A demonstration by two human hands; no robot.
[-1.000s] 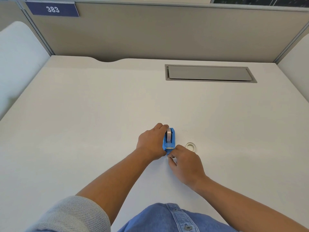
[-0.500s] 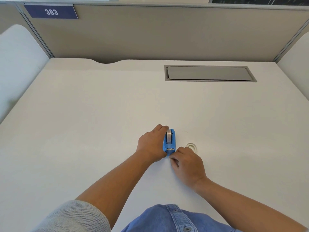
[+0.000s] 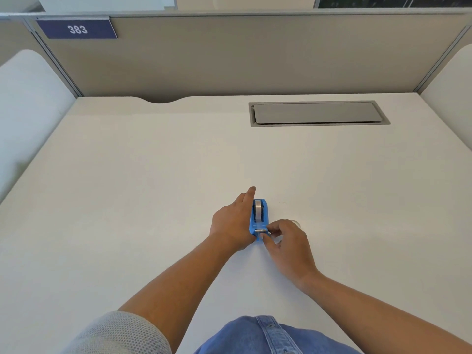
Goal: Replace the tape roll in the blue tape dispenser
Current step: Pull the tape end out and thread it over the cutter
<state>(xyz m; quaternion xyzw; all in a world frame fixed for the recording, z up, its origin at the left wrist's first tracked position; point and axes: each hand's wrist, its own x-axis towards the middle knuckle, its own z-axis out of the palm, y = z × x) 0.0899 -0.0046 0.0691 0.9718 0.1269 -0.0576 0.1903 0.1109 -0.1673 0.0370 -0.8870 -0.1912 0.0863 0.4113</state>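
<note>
Your left hand braces the blue tape dispenser from its left side, palm against the body and index finger stretched out past the far end, so it is steadying rather than clenched. The dispenser sits on the white desk between your two hands. A tape roll already sits upright in the cradle, just beyond your right-hand grip. Your right hand pinches at the cutter end, thumb and forefinger closed there, most likely on the tape's free end, though the strip itself is too thin to make out. Just past your right knuckles, a clear ring lies on the desk, probably the old roll. Judging by this, the swap is nearly done; what remains is seating the tape end on the cutter.
</note>
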